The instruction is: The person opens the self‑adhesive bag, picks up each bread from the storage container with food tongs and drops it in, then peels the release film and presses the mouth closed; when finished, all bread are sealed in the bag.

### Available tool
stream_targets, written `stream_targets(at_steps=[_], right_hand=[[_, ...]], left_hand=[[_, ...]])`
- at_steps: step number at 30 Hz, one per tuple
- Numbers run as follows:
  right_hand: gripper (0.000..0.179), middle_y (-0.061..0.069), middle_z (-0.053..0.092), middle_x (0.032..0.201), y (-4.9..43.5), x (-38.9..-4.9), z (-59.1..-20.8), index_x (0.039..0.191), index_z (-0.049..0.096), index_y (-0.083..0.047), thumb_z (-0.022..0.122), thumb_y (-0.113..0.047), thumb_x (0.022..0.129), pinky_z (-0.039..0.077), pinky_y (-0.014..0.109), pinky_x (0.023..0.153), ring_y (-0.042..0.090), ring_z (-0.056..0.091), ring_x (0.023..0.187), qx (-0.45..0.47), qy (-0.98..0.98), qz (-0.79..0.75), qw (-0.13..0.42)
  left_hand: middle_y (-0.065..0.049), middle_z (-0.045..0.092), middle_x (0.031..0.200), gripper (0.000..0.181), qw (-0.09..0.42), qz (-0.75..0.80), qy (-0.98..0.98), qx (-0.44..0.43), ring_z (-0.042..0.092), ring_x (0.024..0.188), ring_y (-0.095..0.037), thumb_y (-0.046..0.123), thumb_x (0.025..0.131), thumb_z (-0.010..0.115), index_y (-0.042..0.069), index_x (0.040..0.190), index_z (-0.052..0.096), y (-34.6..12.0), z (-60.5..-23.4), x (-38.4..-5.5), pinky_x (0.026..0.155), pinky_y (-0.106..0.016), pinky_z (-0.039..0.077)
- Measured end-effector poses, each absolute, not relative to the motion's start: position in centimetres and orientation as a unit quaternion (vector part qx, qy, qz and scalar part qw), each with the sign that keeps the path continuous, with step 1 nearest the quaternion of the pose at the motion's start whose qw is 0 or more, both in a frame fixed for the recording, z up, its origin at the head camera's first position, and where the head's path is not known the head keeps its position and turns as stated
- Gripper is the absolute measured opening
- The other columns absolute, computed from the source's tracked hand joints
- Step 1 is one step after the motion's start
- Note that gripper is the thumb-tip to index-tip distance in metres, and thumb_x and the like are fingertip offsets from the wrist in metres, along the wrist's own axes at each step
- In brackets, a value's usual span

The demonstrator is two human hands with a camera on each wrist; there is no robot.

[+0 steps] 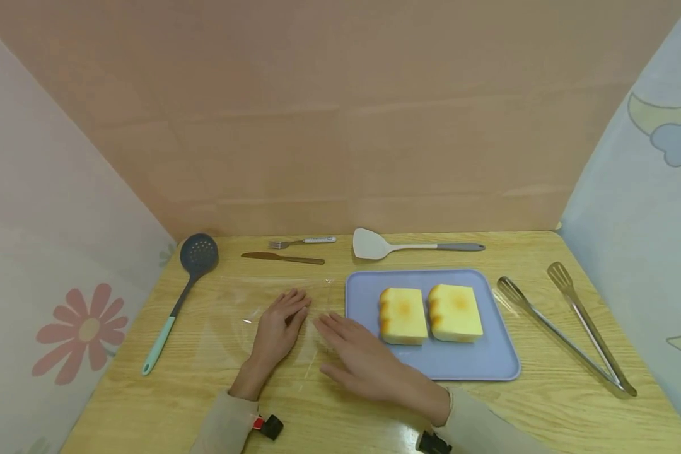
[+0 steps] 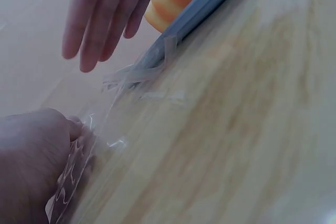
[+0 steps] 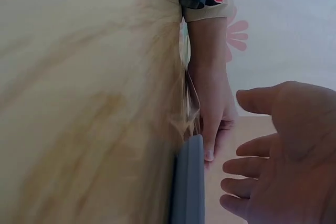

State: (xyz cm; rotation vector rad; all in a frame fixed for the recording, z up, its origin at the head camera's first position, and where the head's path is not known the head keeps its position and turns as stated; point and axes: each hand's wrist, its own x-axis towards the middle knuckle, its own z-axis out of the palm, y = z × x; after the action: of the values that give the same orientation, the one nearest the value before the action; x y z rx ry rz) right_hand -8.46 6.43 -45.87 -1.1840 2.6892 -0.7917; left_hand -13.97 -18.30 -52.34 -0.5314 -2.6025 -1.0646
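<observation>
A clear, flat plastic bag (image 1: 232, 321) lies on the wooden table, left of a lavender tray (image 1: 369, 290). My left hand (image 1: 275, 331) rests on the bag with its fingers stretched forward; the plastic wrinkles beside it in the left wrist view. Over the bag's right side, near the tray's front left corner, my right hand (image 1: 363, 362) hovers with straight fingers and the thumb spread apart, holding nothing. On the tray sit two thick toast slices, the left one (image 1: 403, 318) and the right one (image 1: 456, 315), both yellow with browned edges.
A slotted skimmer (image 1: 198, 255) with a mint handle lies at the left. Along the back are a fork (image 1: 303, 242), a table knife (image 1: 284, 258) and a white spatula (image 1: 371, 244). Metal tongs (image 1: 567, 340) lie spread right of the tray. Walls enclose the back and sides.
</observation>
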Motion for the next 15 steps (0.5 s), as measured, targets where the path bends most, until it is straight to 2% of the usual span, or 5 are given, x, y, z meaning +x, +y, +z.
stream_targets(at_steps=[8,15], right_hand=[[0.077,0.024,0.033,0.178,6.3,-9.3,-46.8,0.172,0.032,0.002,0.064,-0.036,0.114,0.022,0.059,0.136,0.042,0.026,0.167,-0.387,0.893,-0.217,0.069],[0.075,0.023,0.042,0.174,6.6,-9.4,-47.3,0.171,0.036,0.0,0.066,-0.036,0.113,0.022,0.061,0.136,0.043,0.028,0.166,-0.383,0.896,-0.211,0.073]], left_hand=[[-0.021,0.071,0.143,0.023,0.159,-0.414,-0.879,-0.179,0.063,0.142,-0.043,0.009,0.109,0.071,-0.001,0.128,0.081,-18.3,-52.3,-14.0,0.123,-0.062,0.044],[-0.02,0.069,0.146,0.025,0.158,-0.479,-0.848,-0.164,0.061,0.144,-0.044,0.009,0.111,0.069,-0.001,0.131,0.079,-18.4,-52.3,-14.1,0.118,-0.06,0.048]])
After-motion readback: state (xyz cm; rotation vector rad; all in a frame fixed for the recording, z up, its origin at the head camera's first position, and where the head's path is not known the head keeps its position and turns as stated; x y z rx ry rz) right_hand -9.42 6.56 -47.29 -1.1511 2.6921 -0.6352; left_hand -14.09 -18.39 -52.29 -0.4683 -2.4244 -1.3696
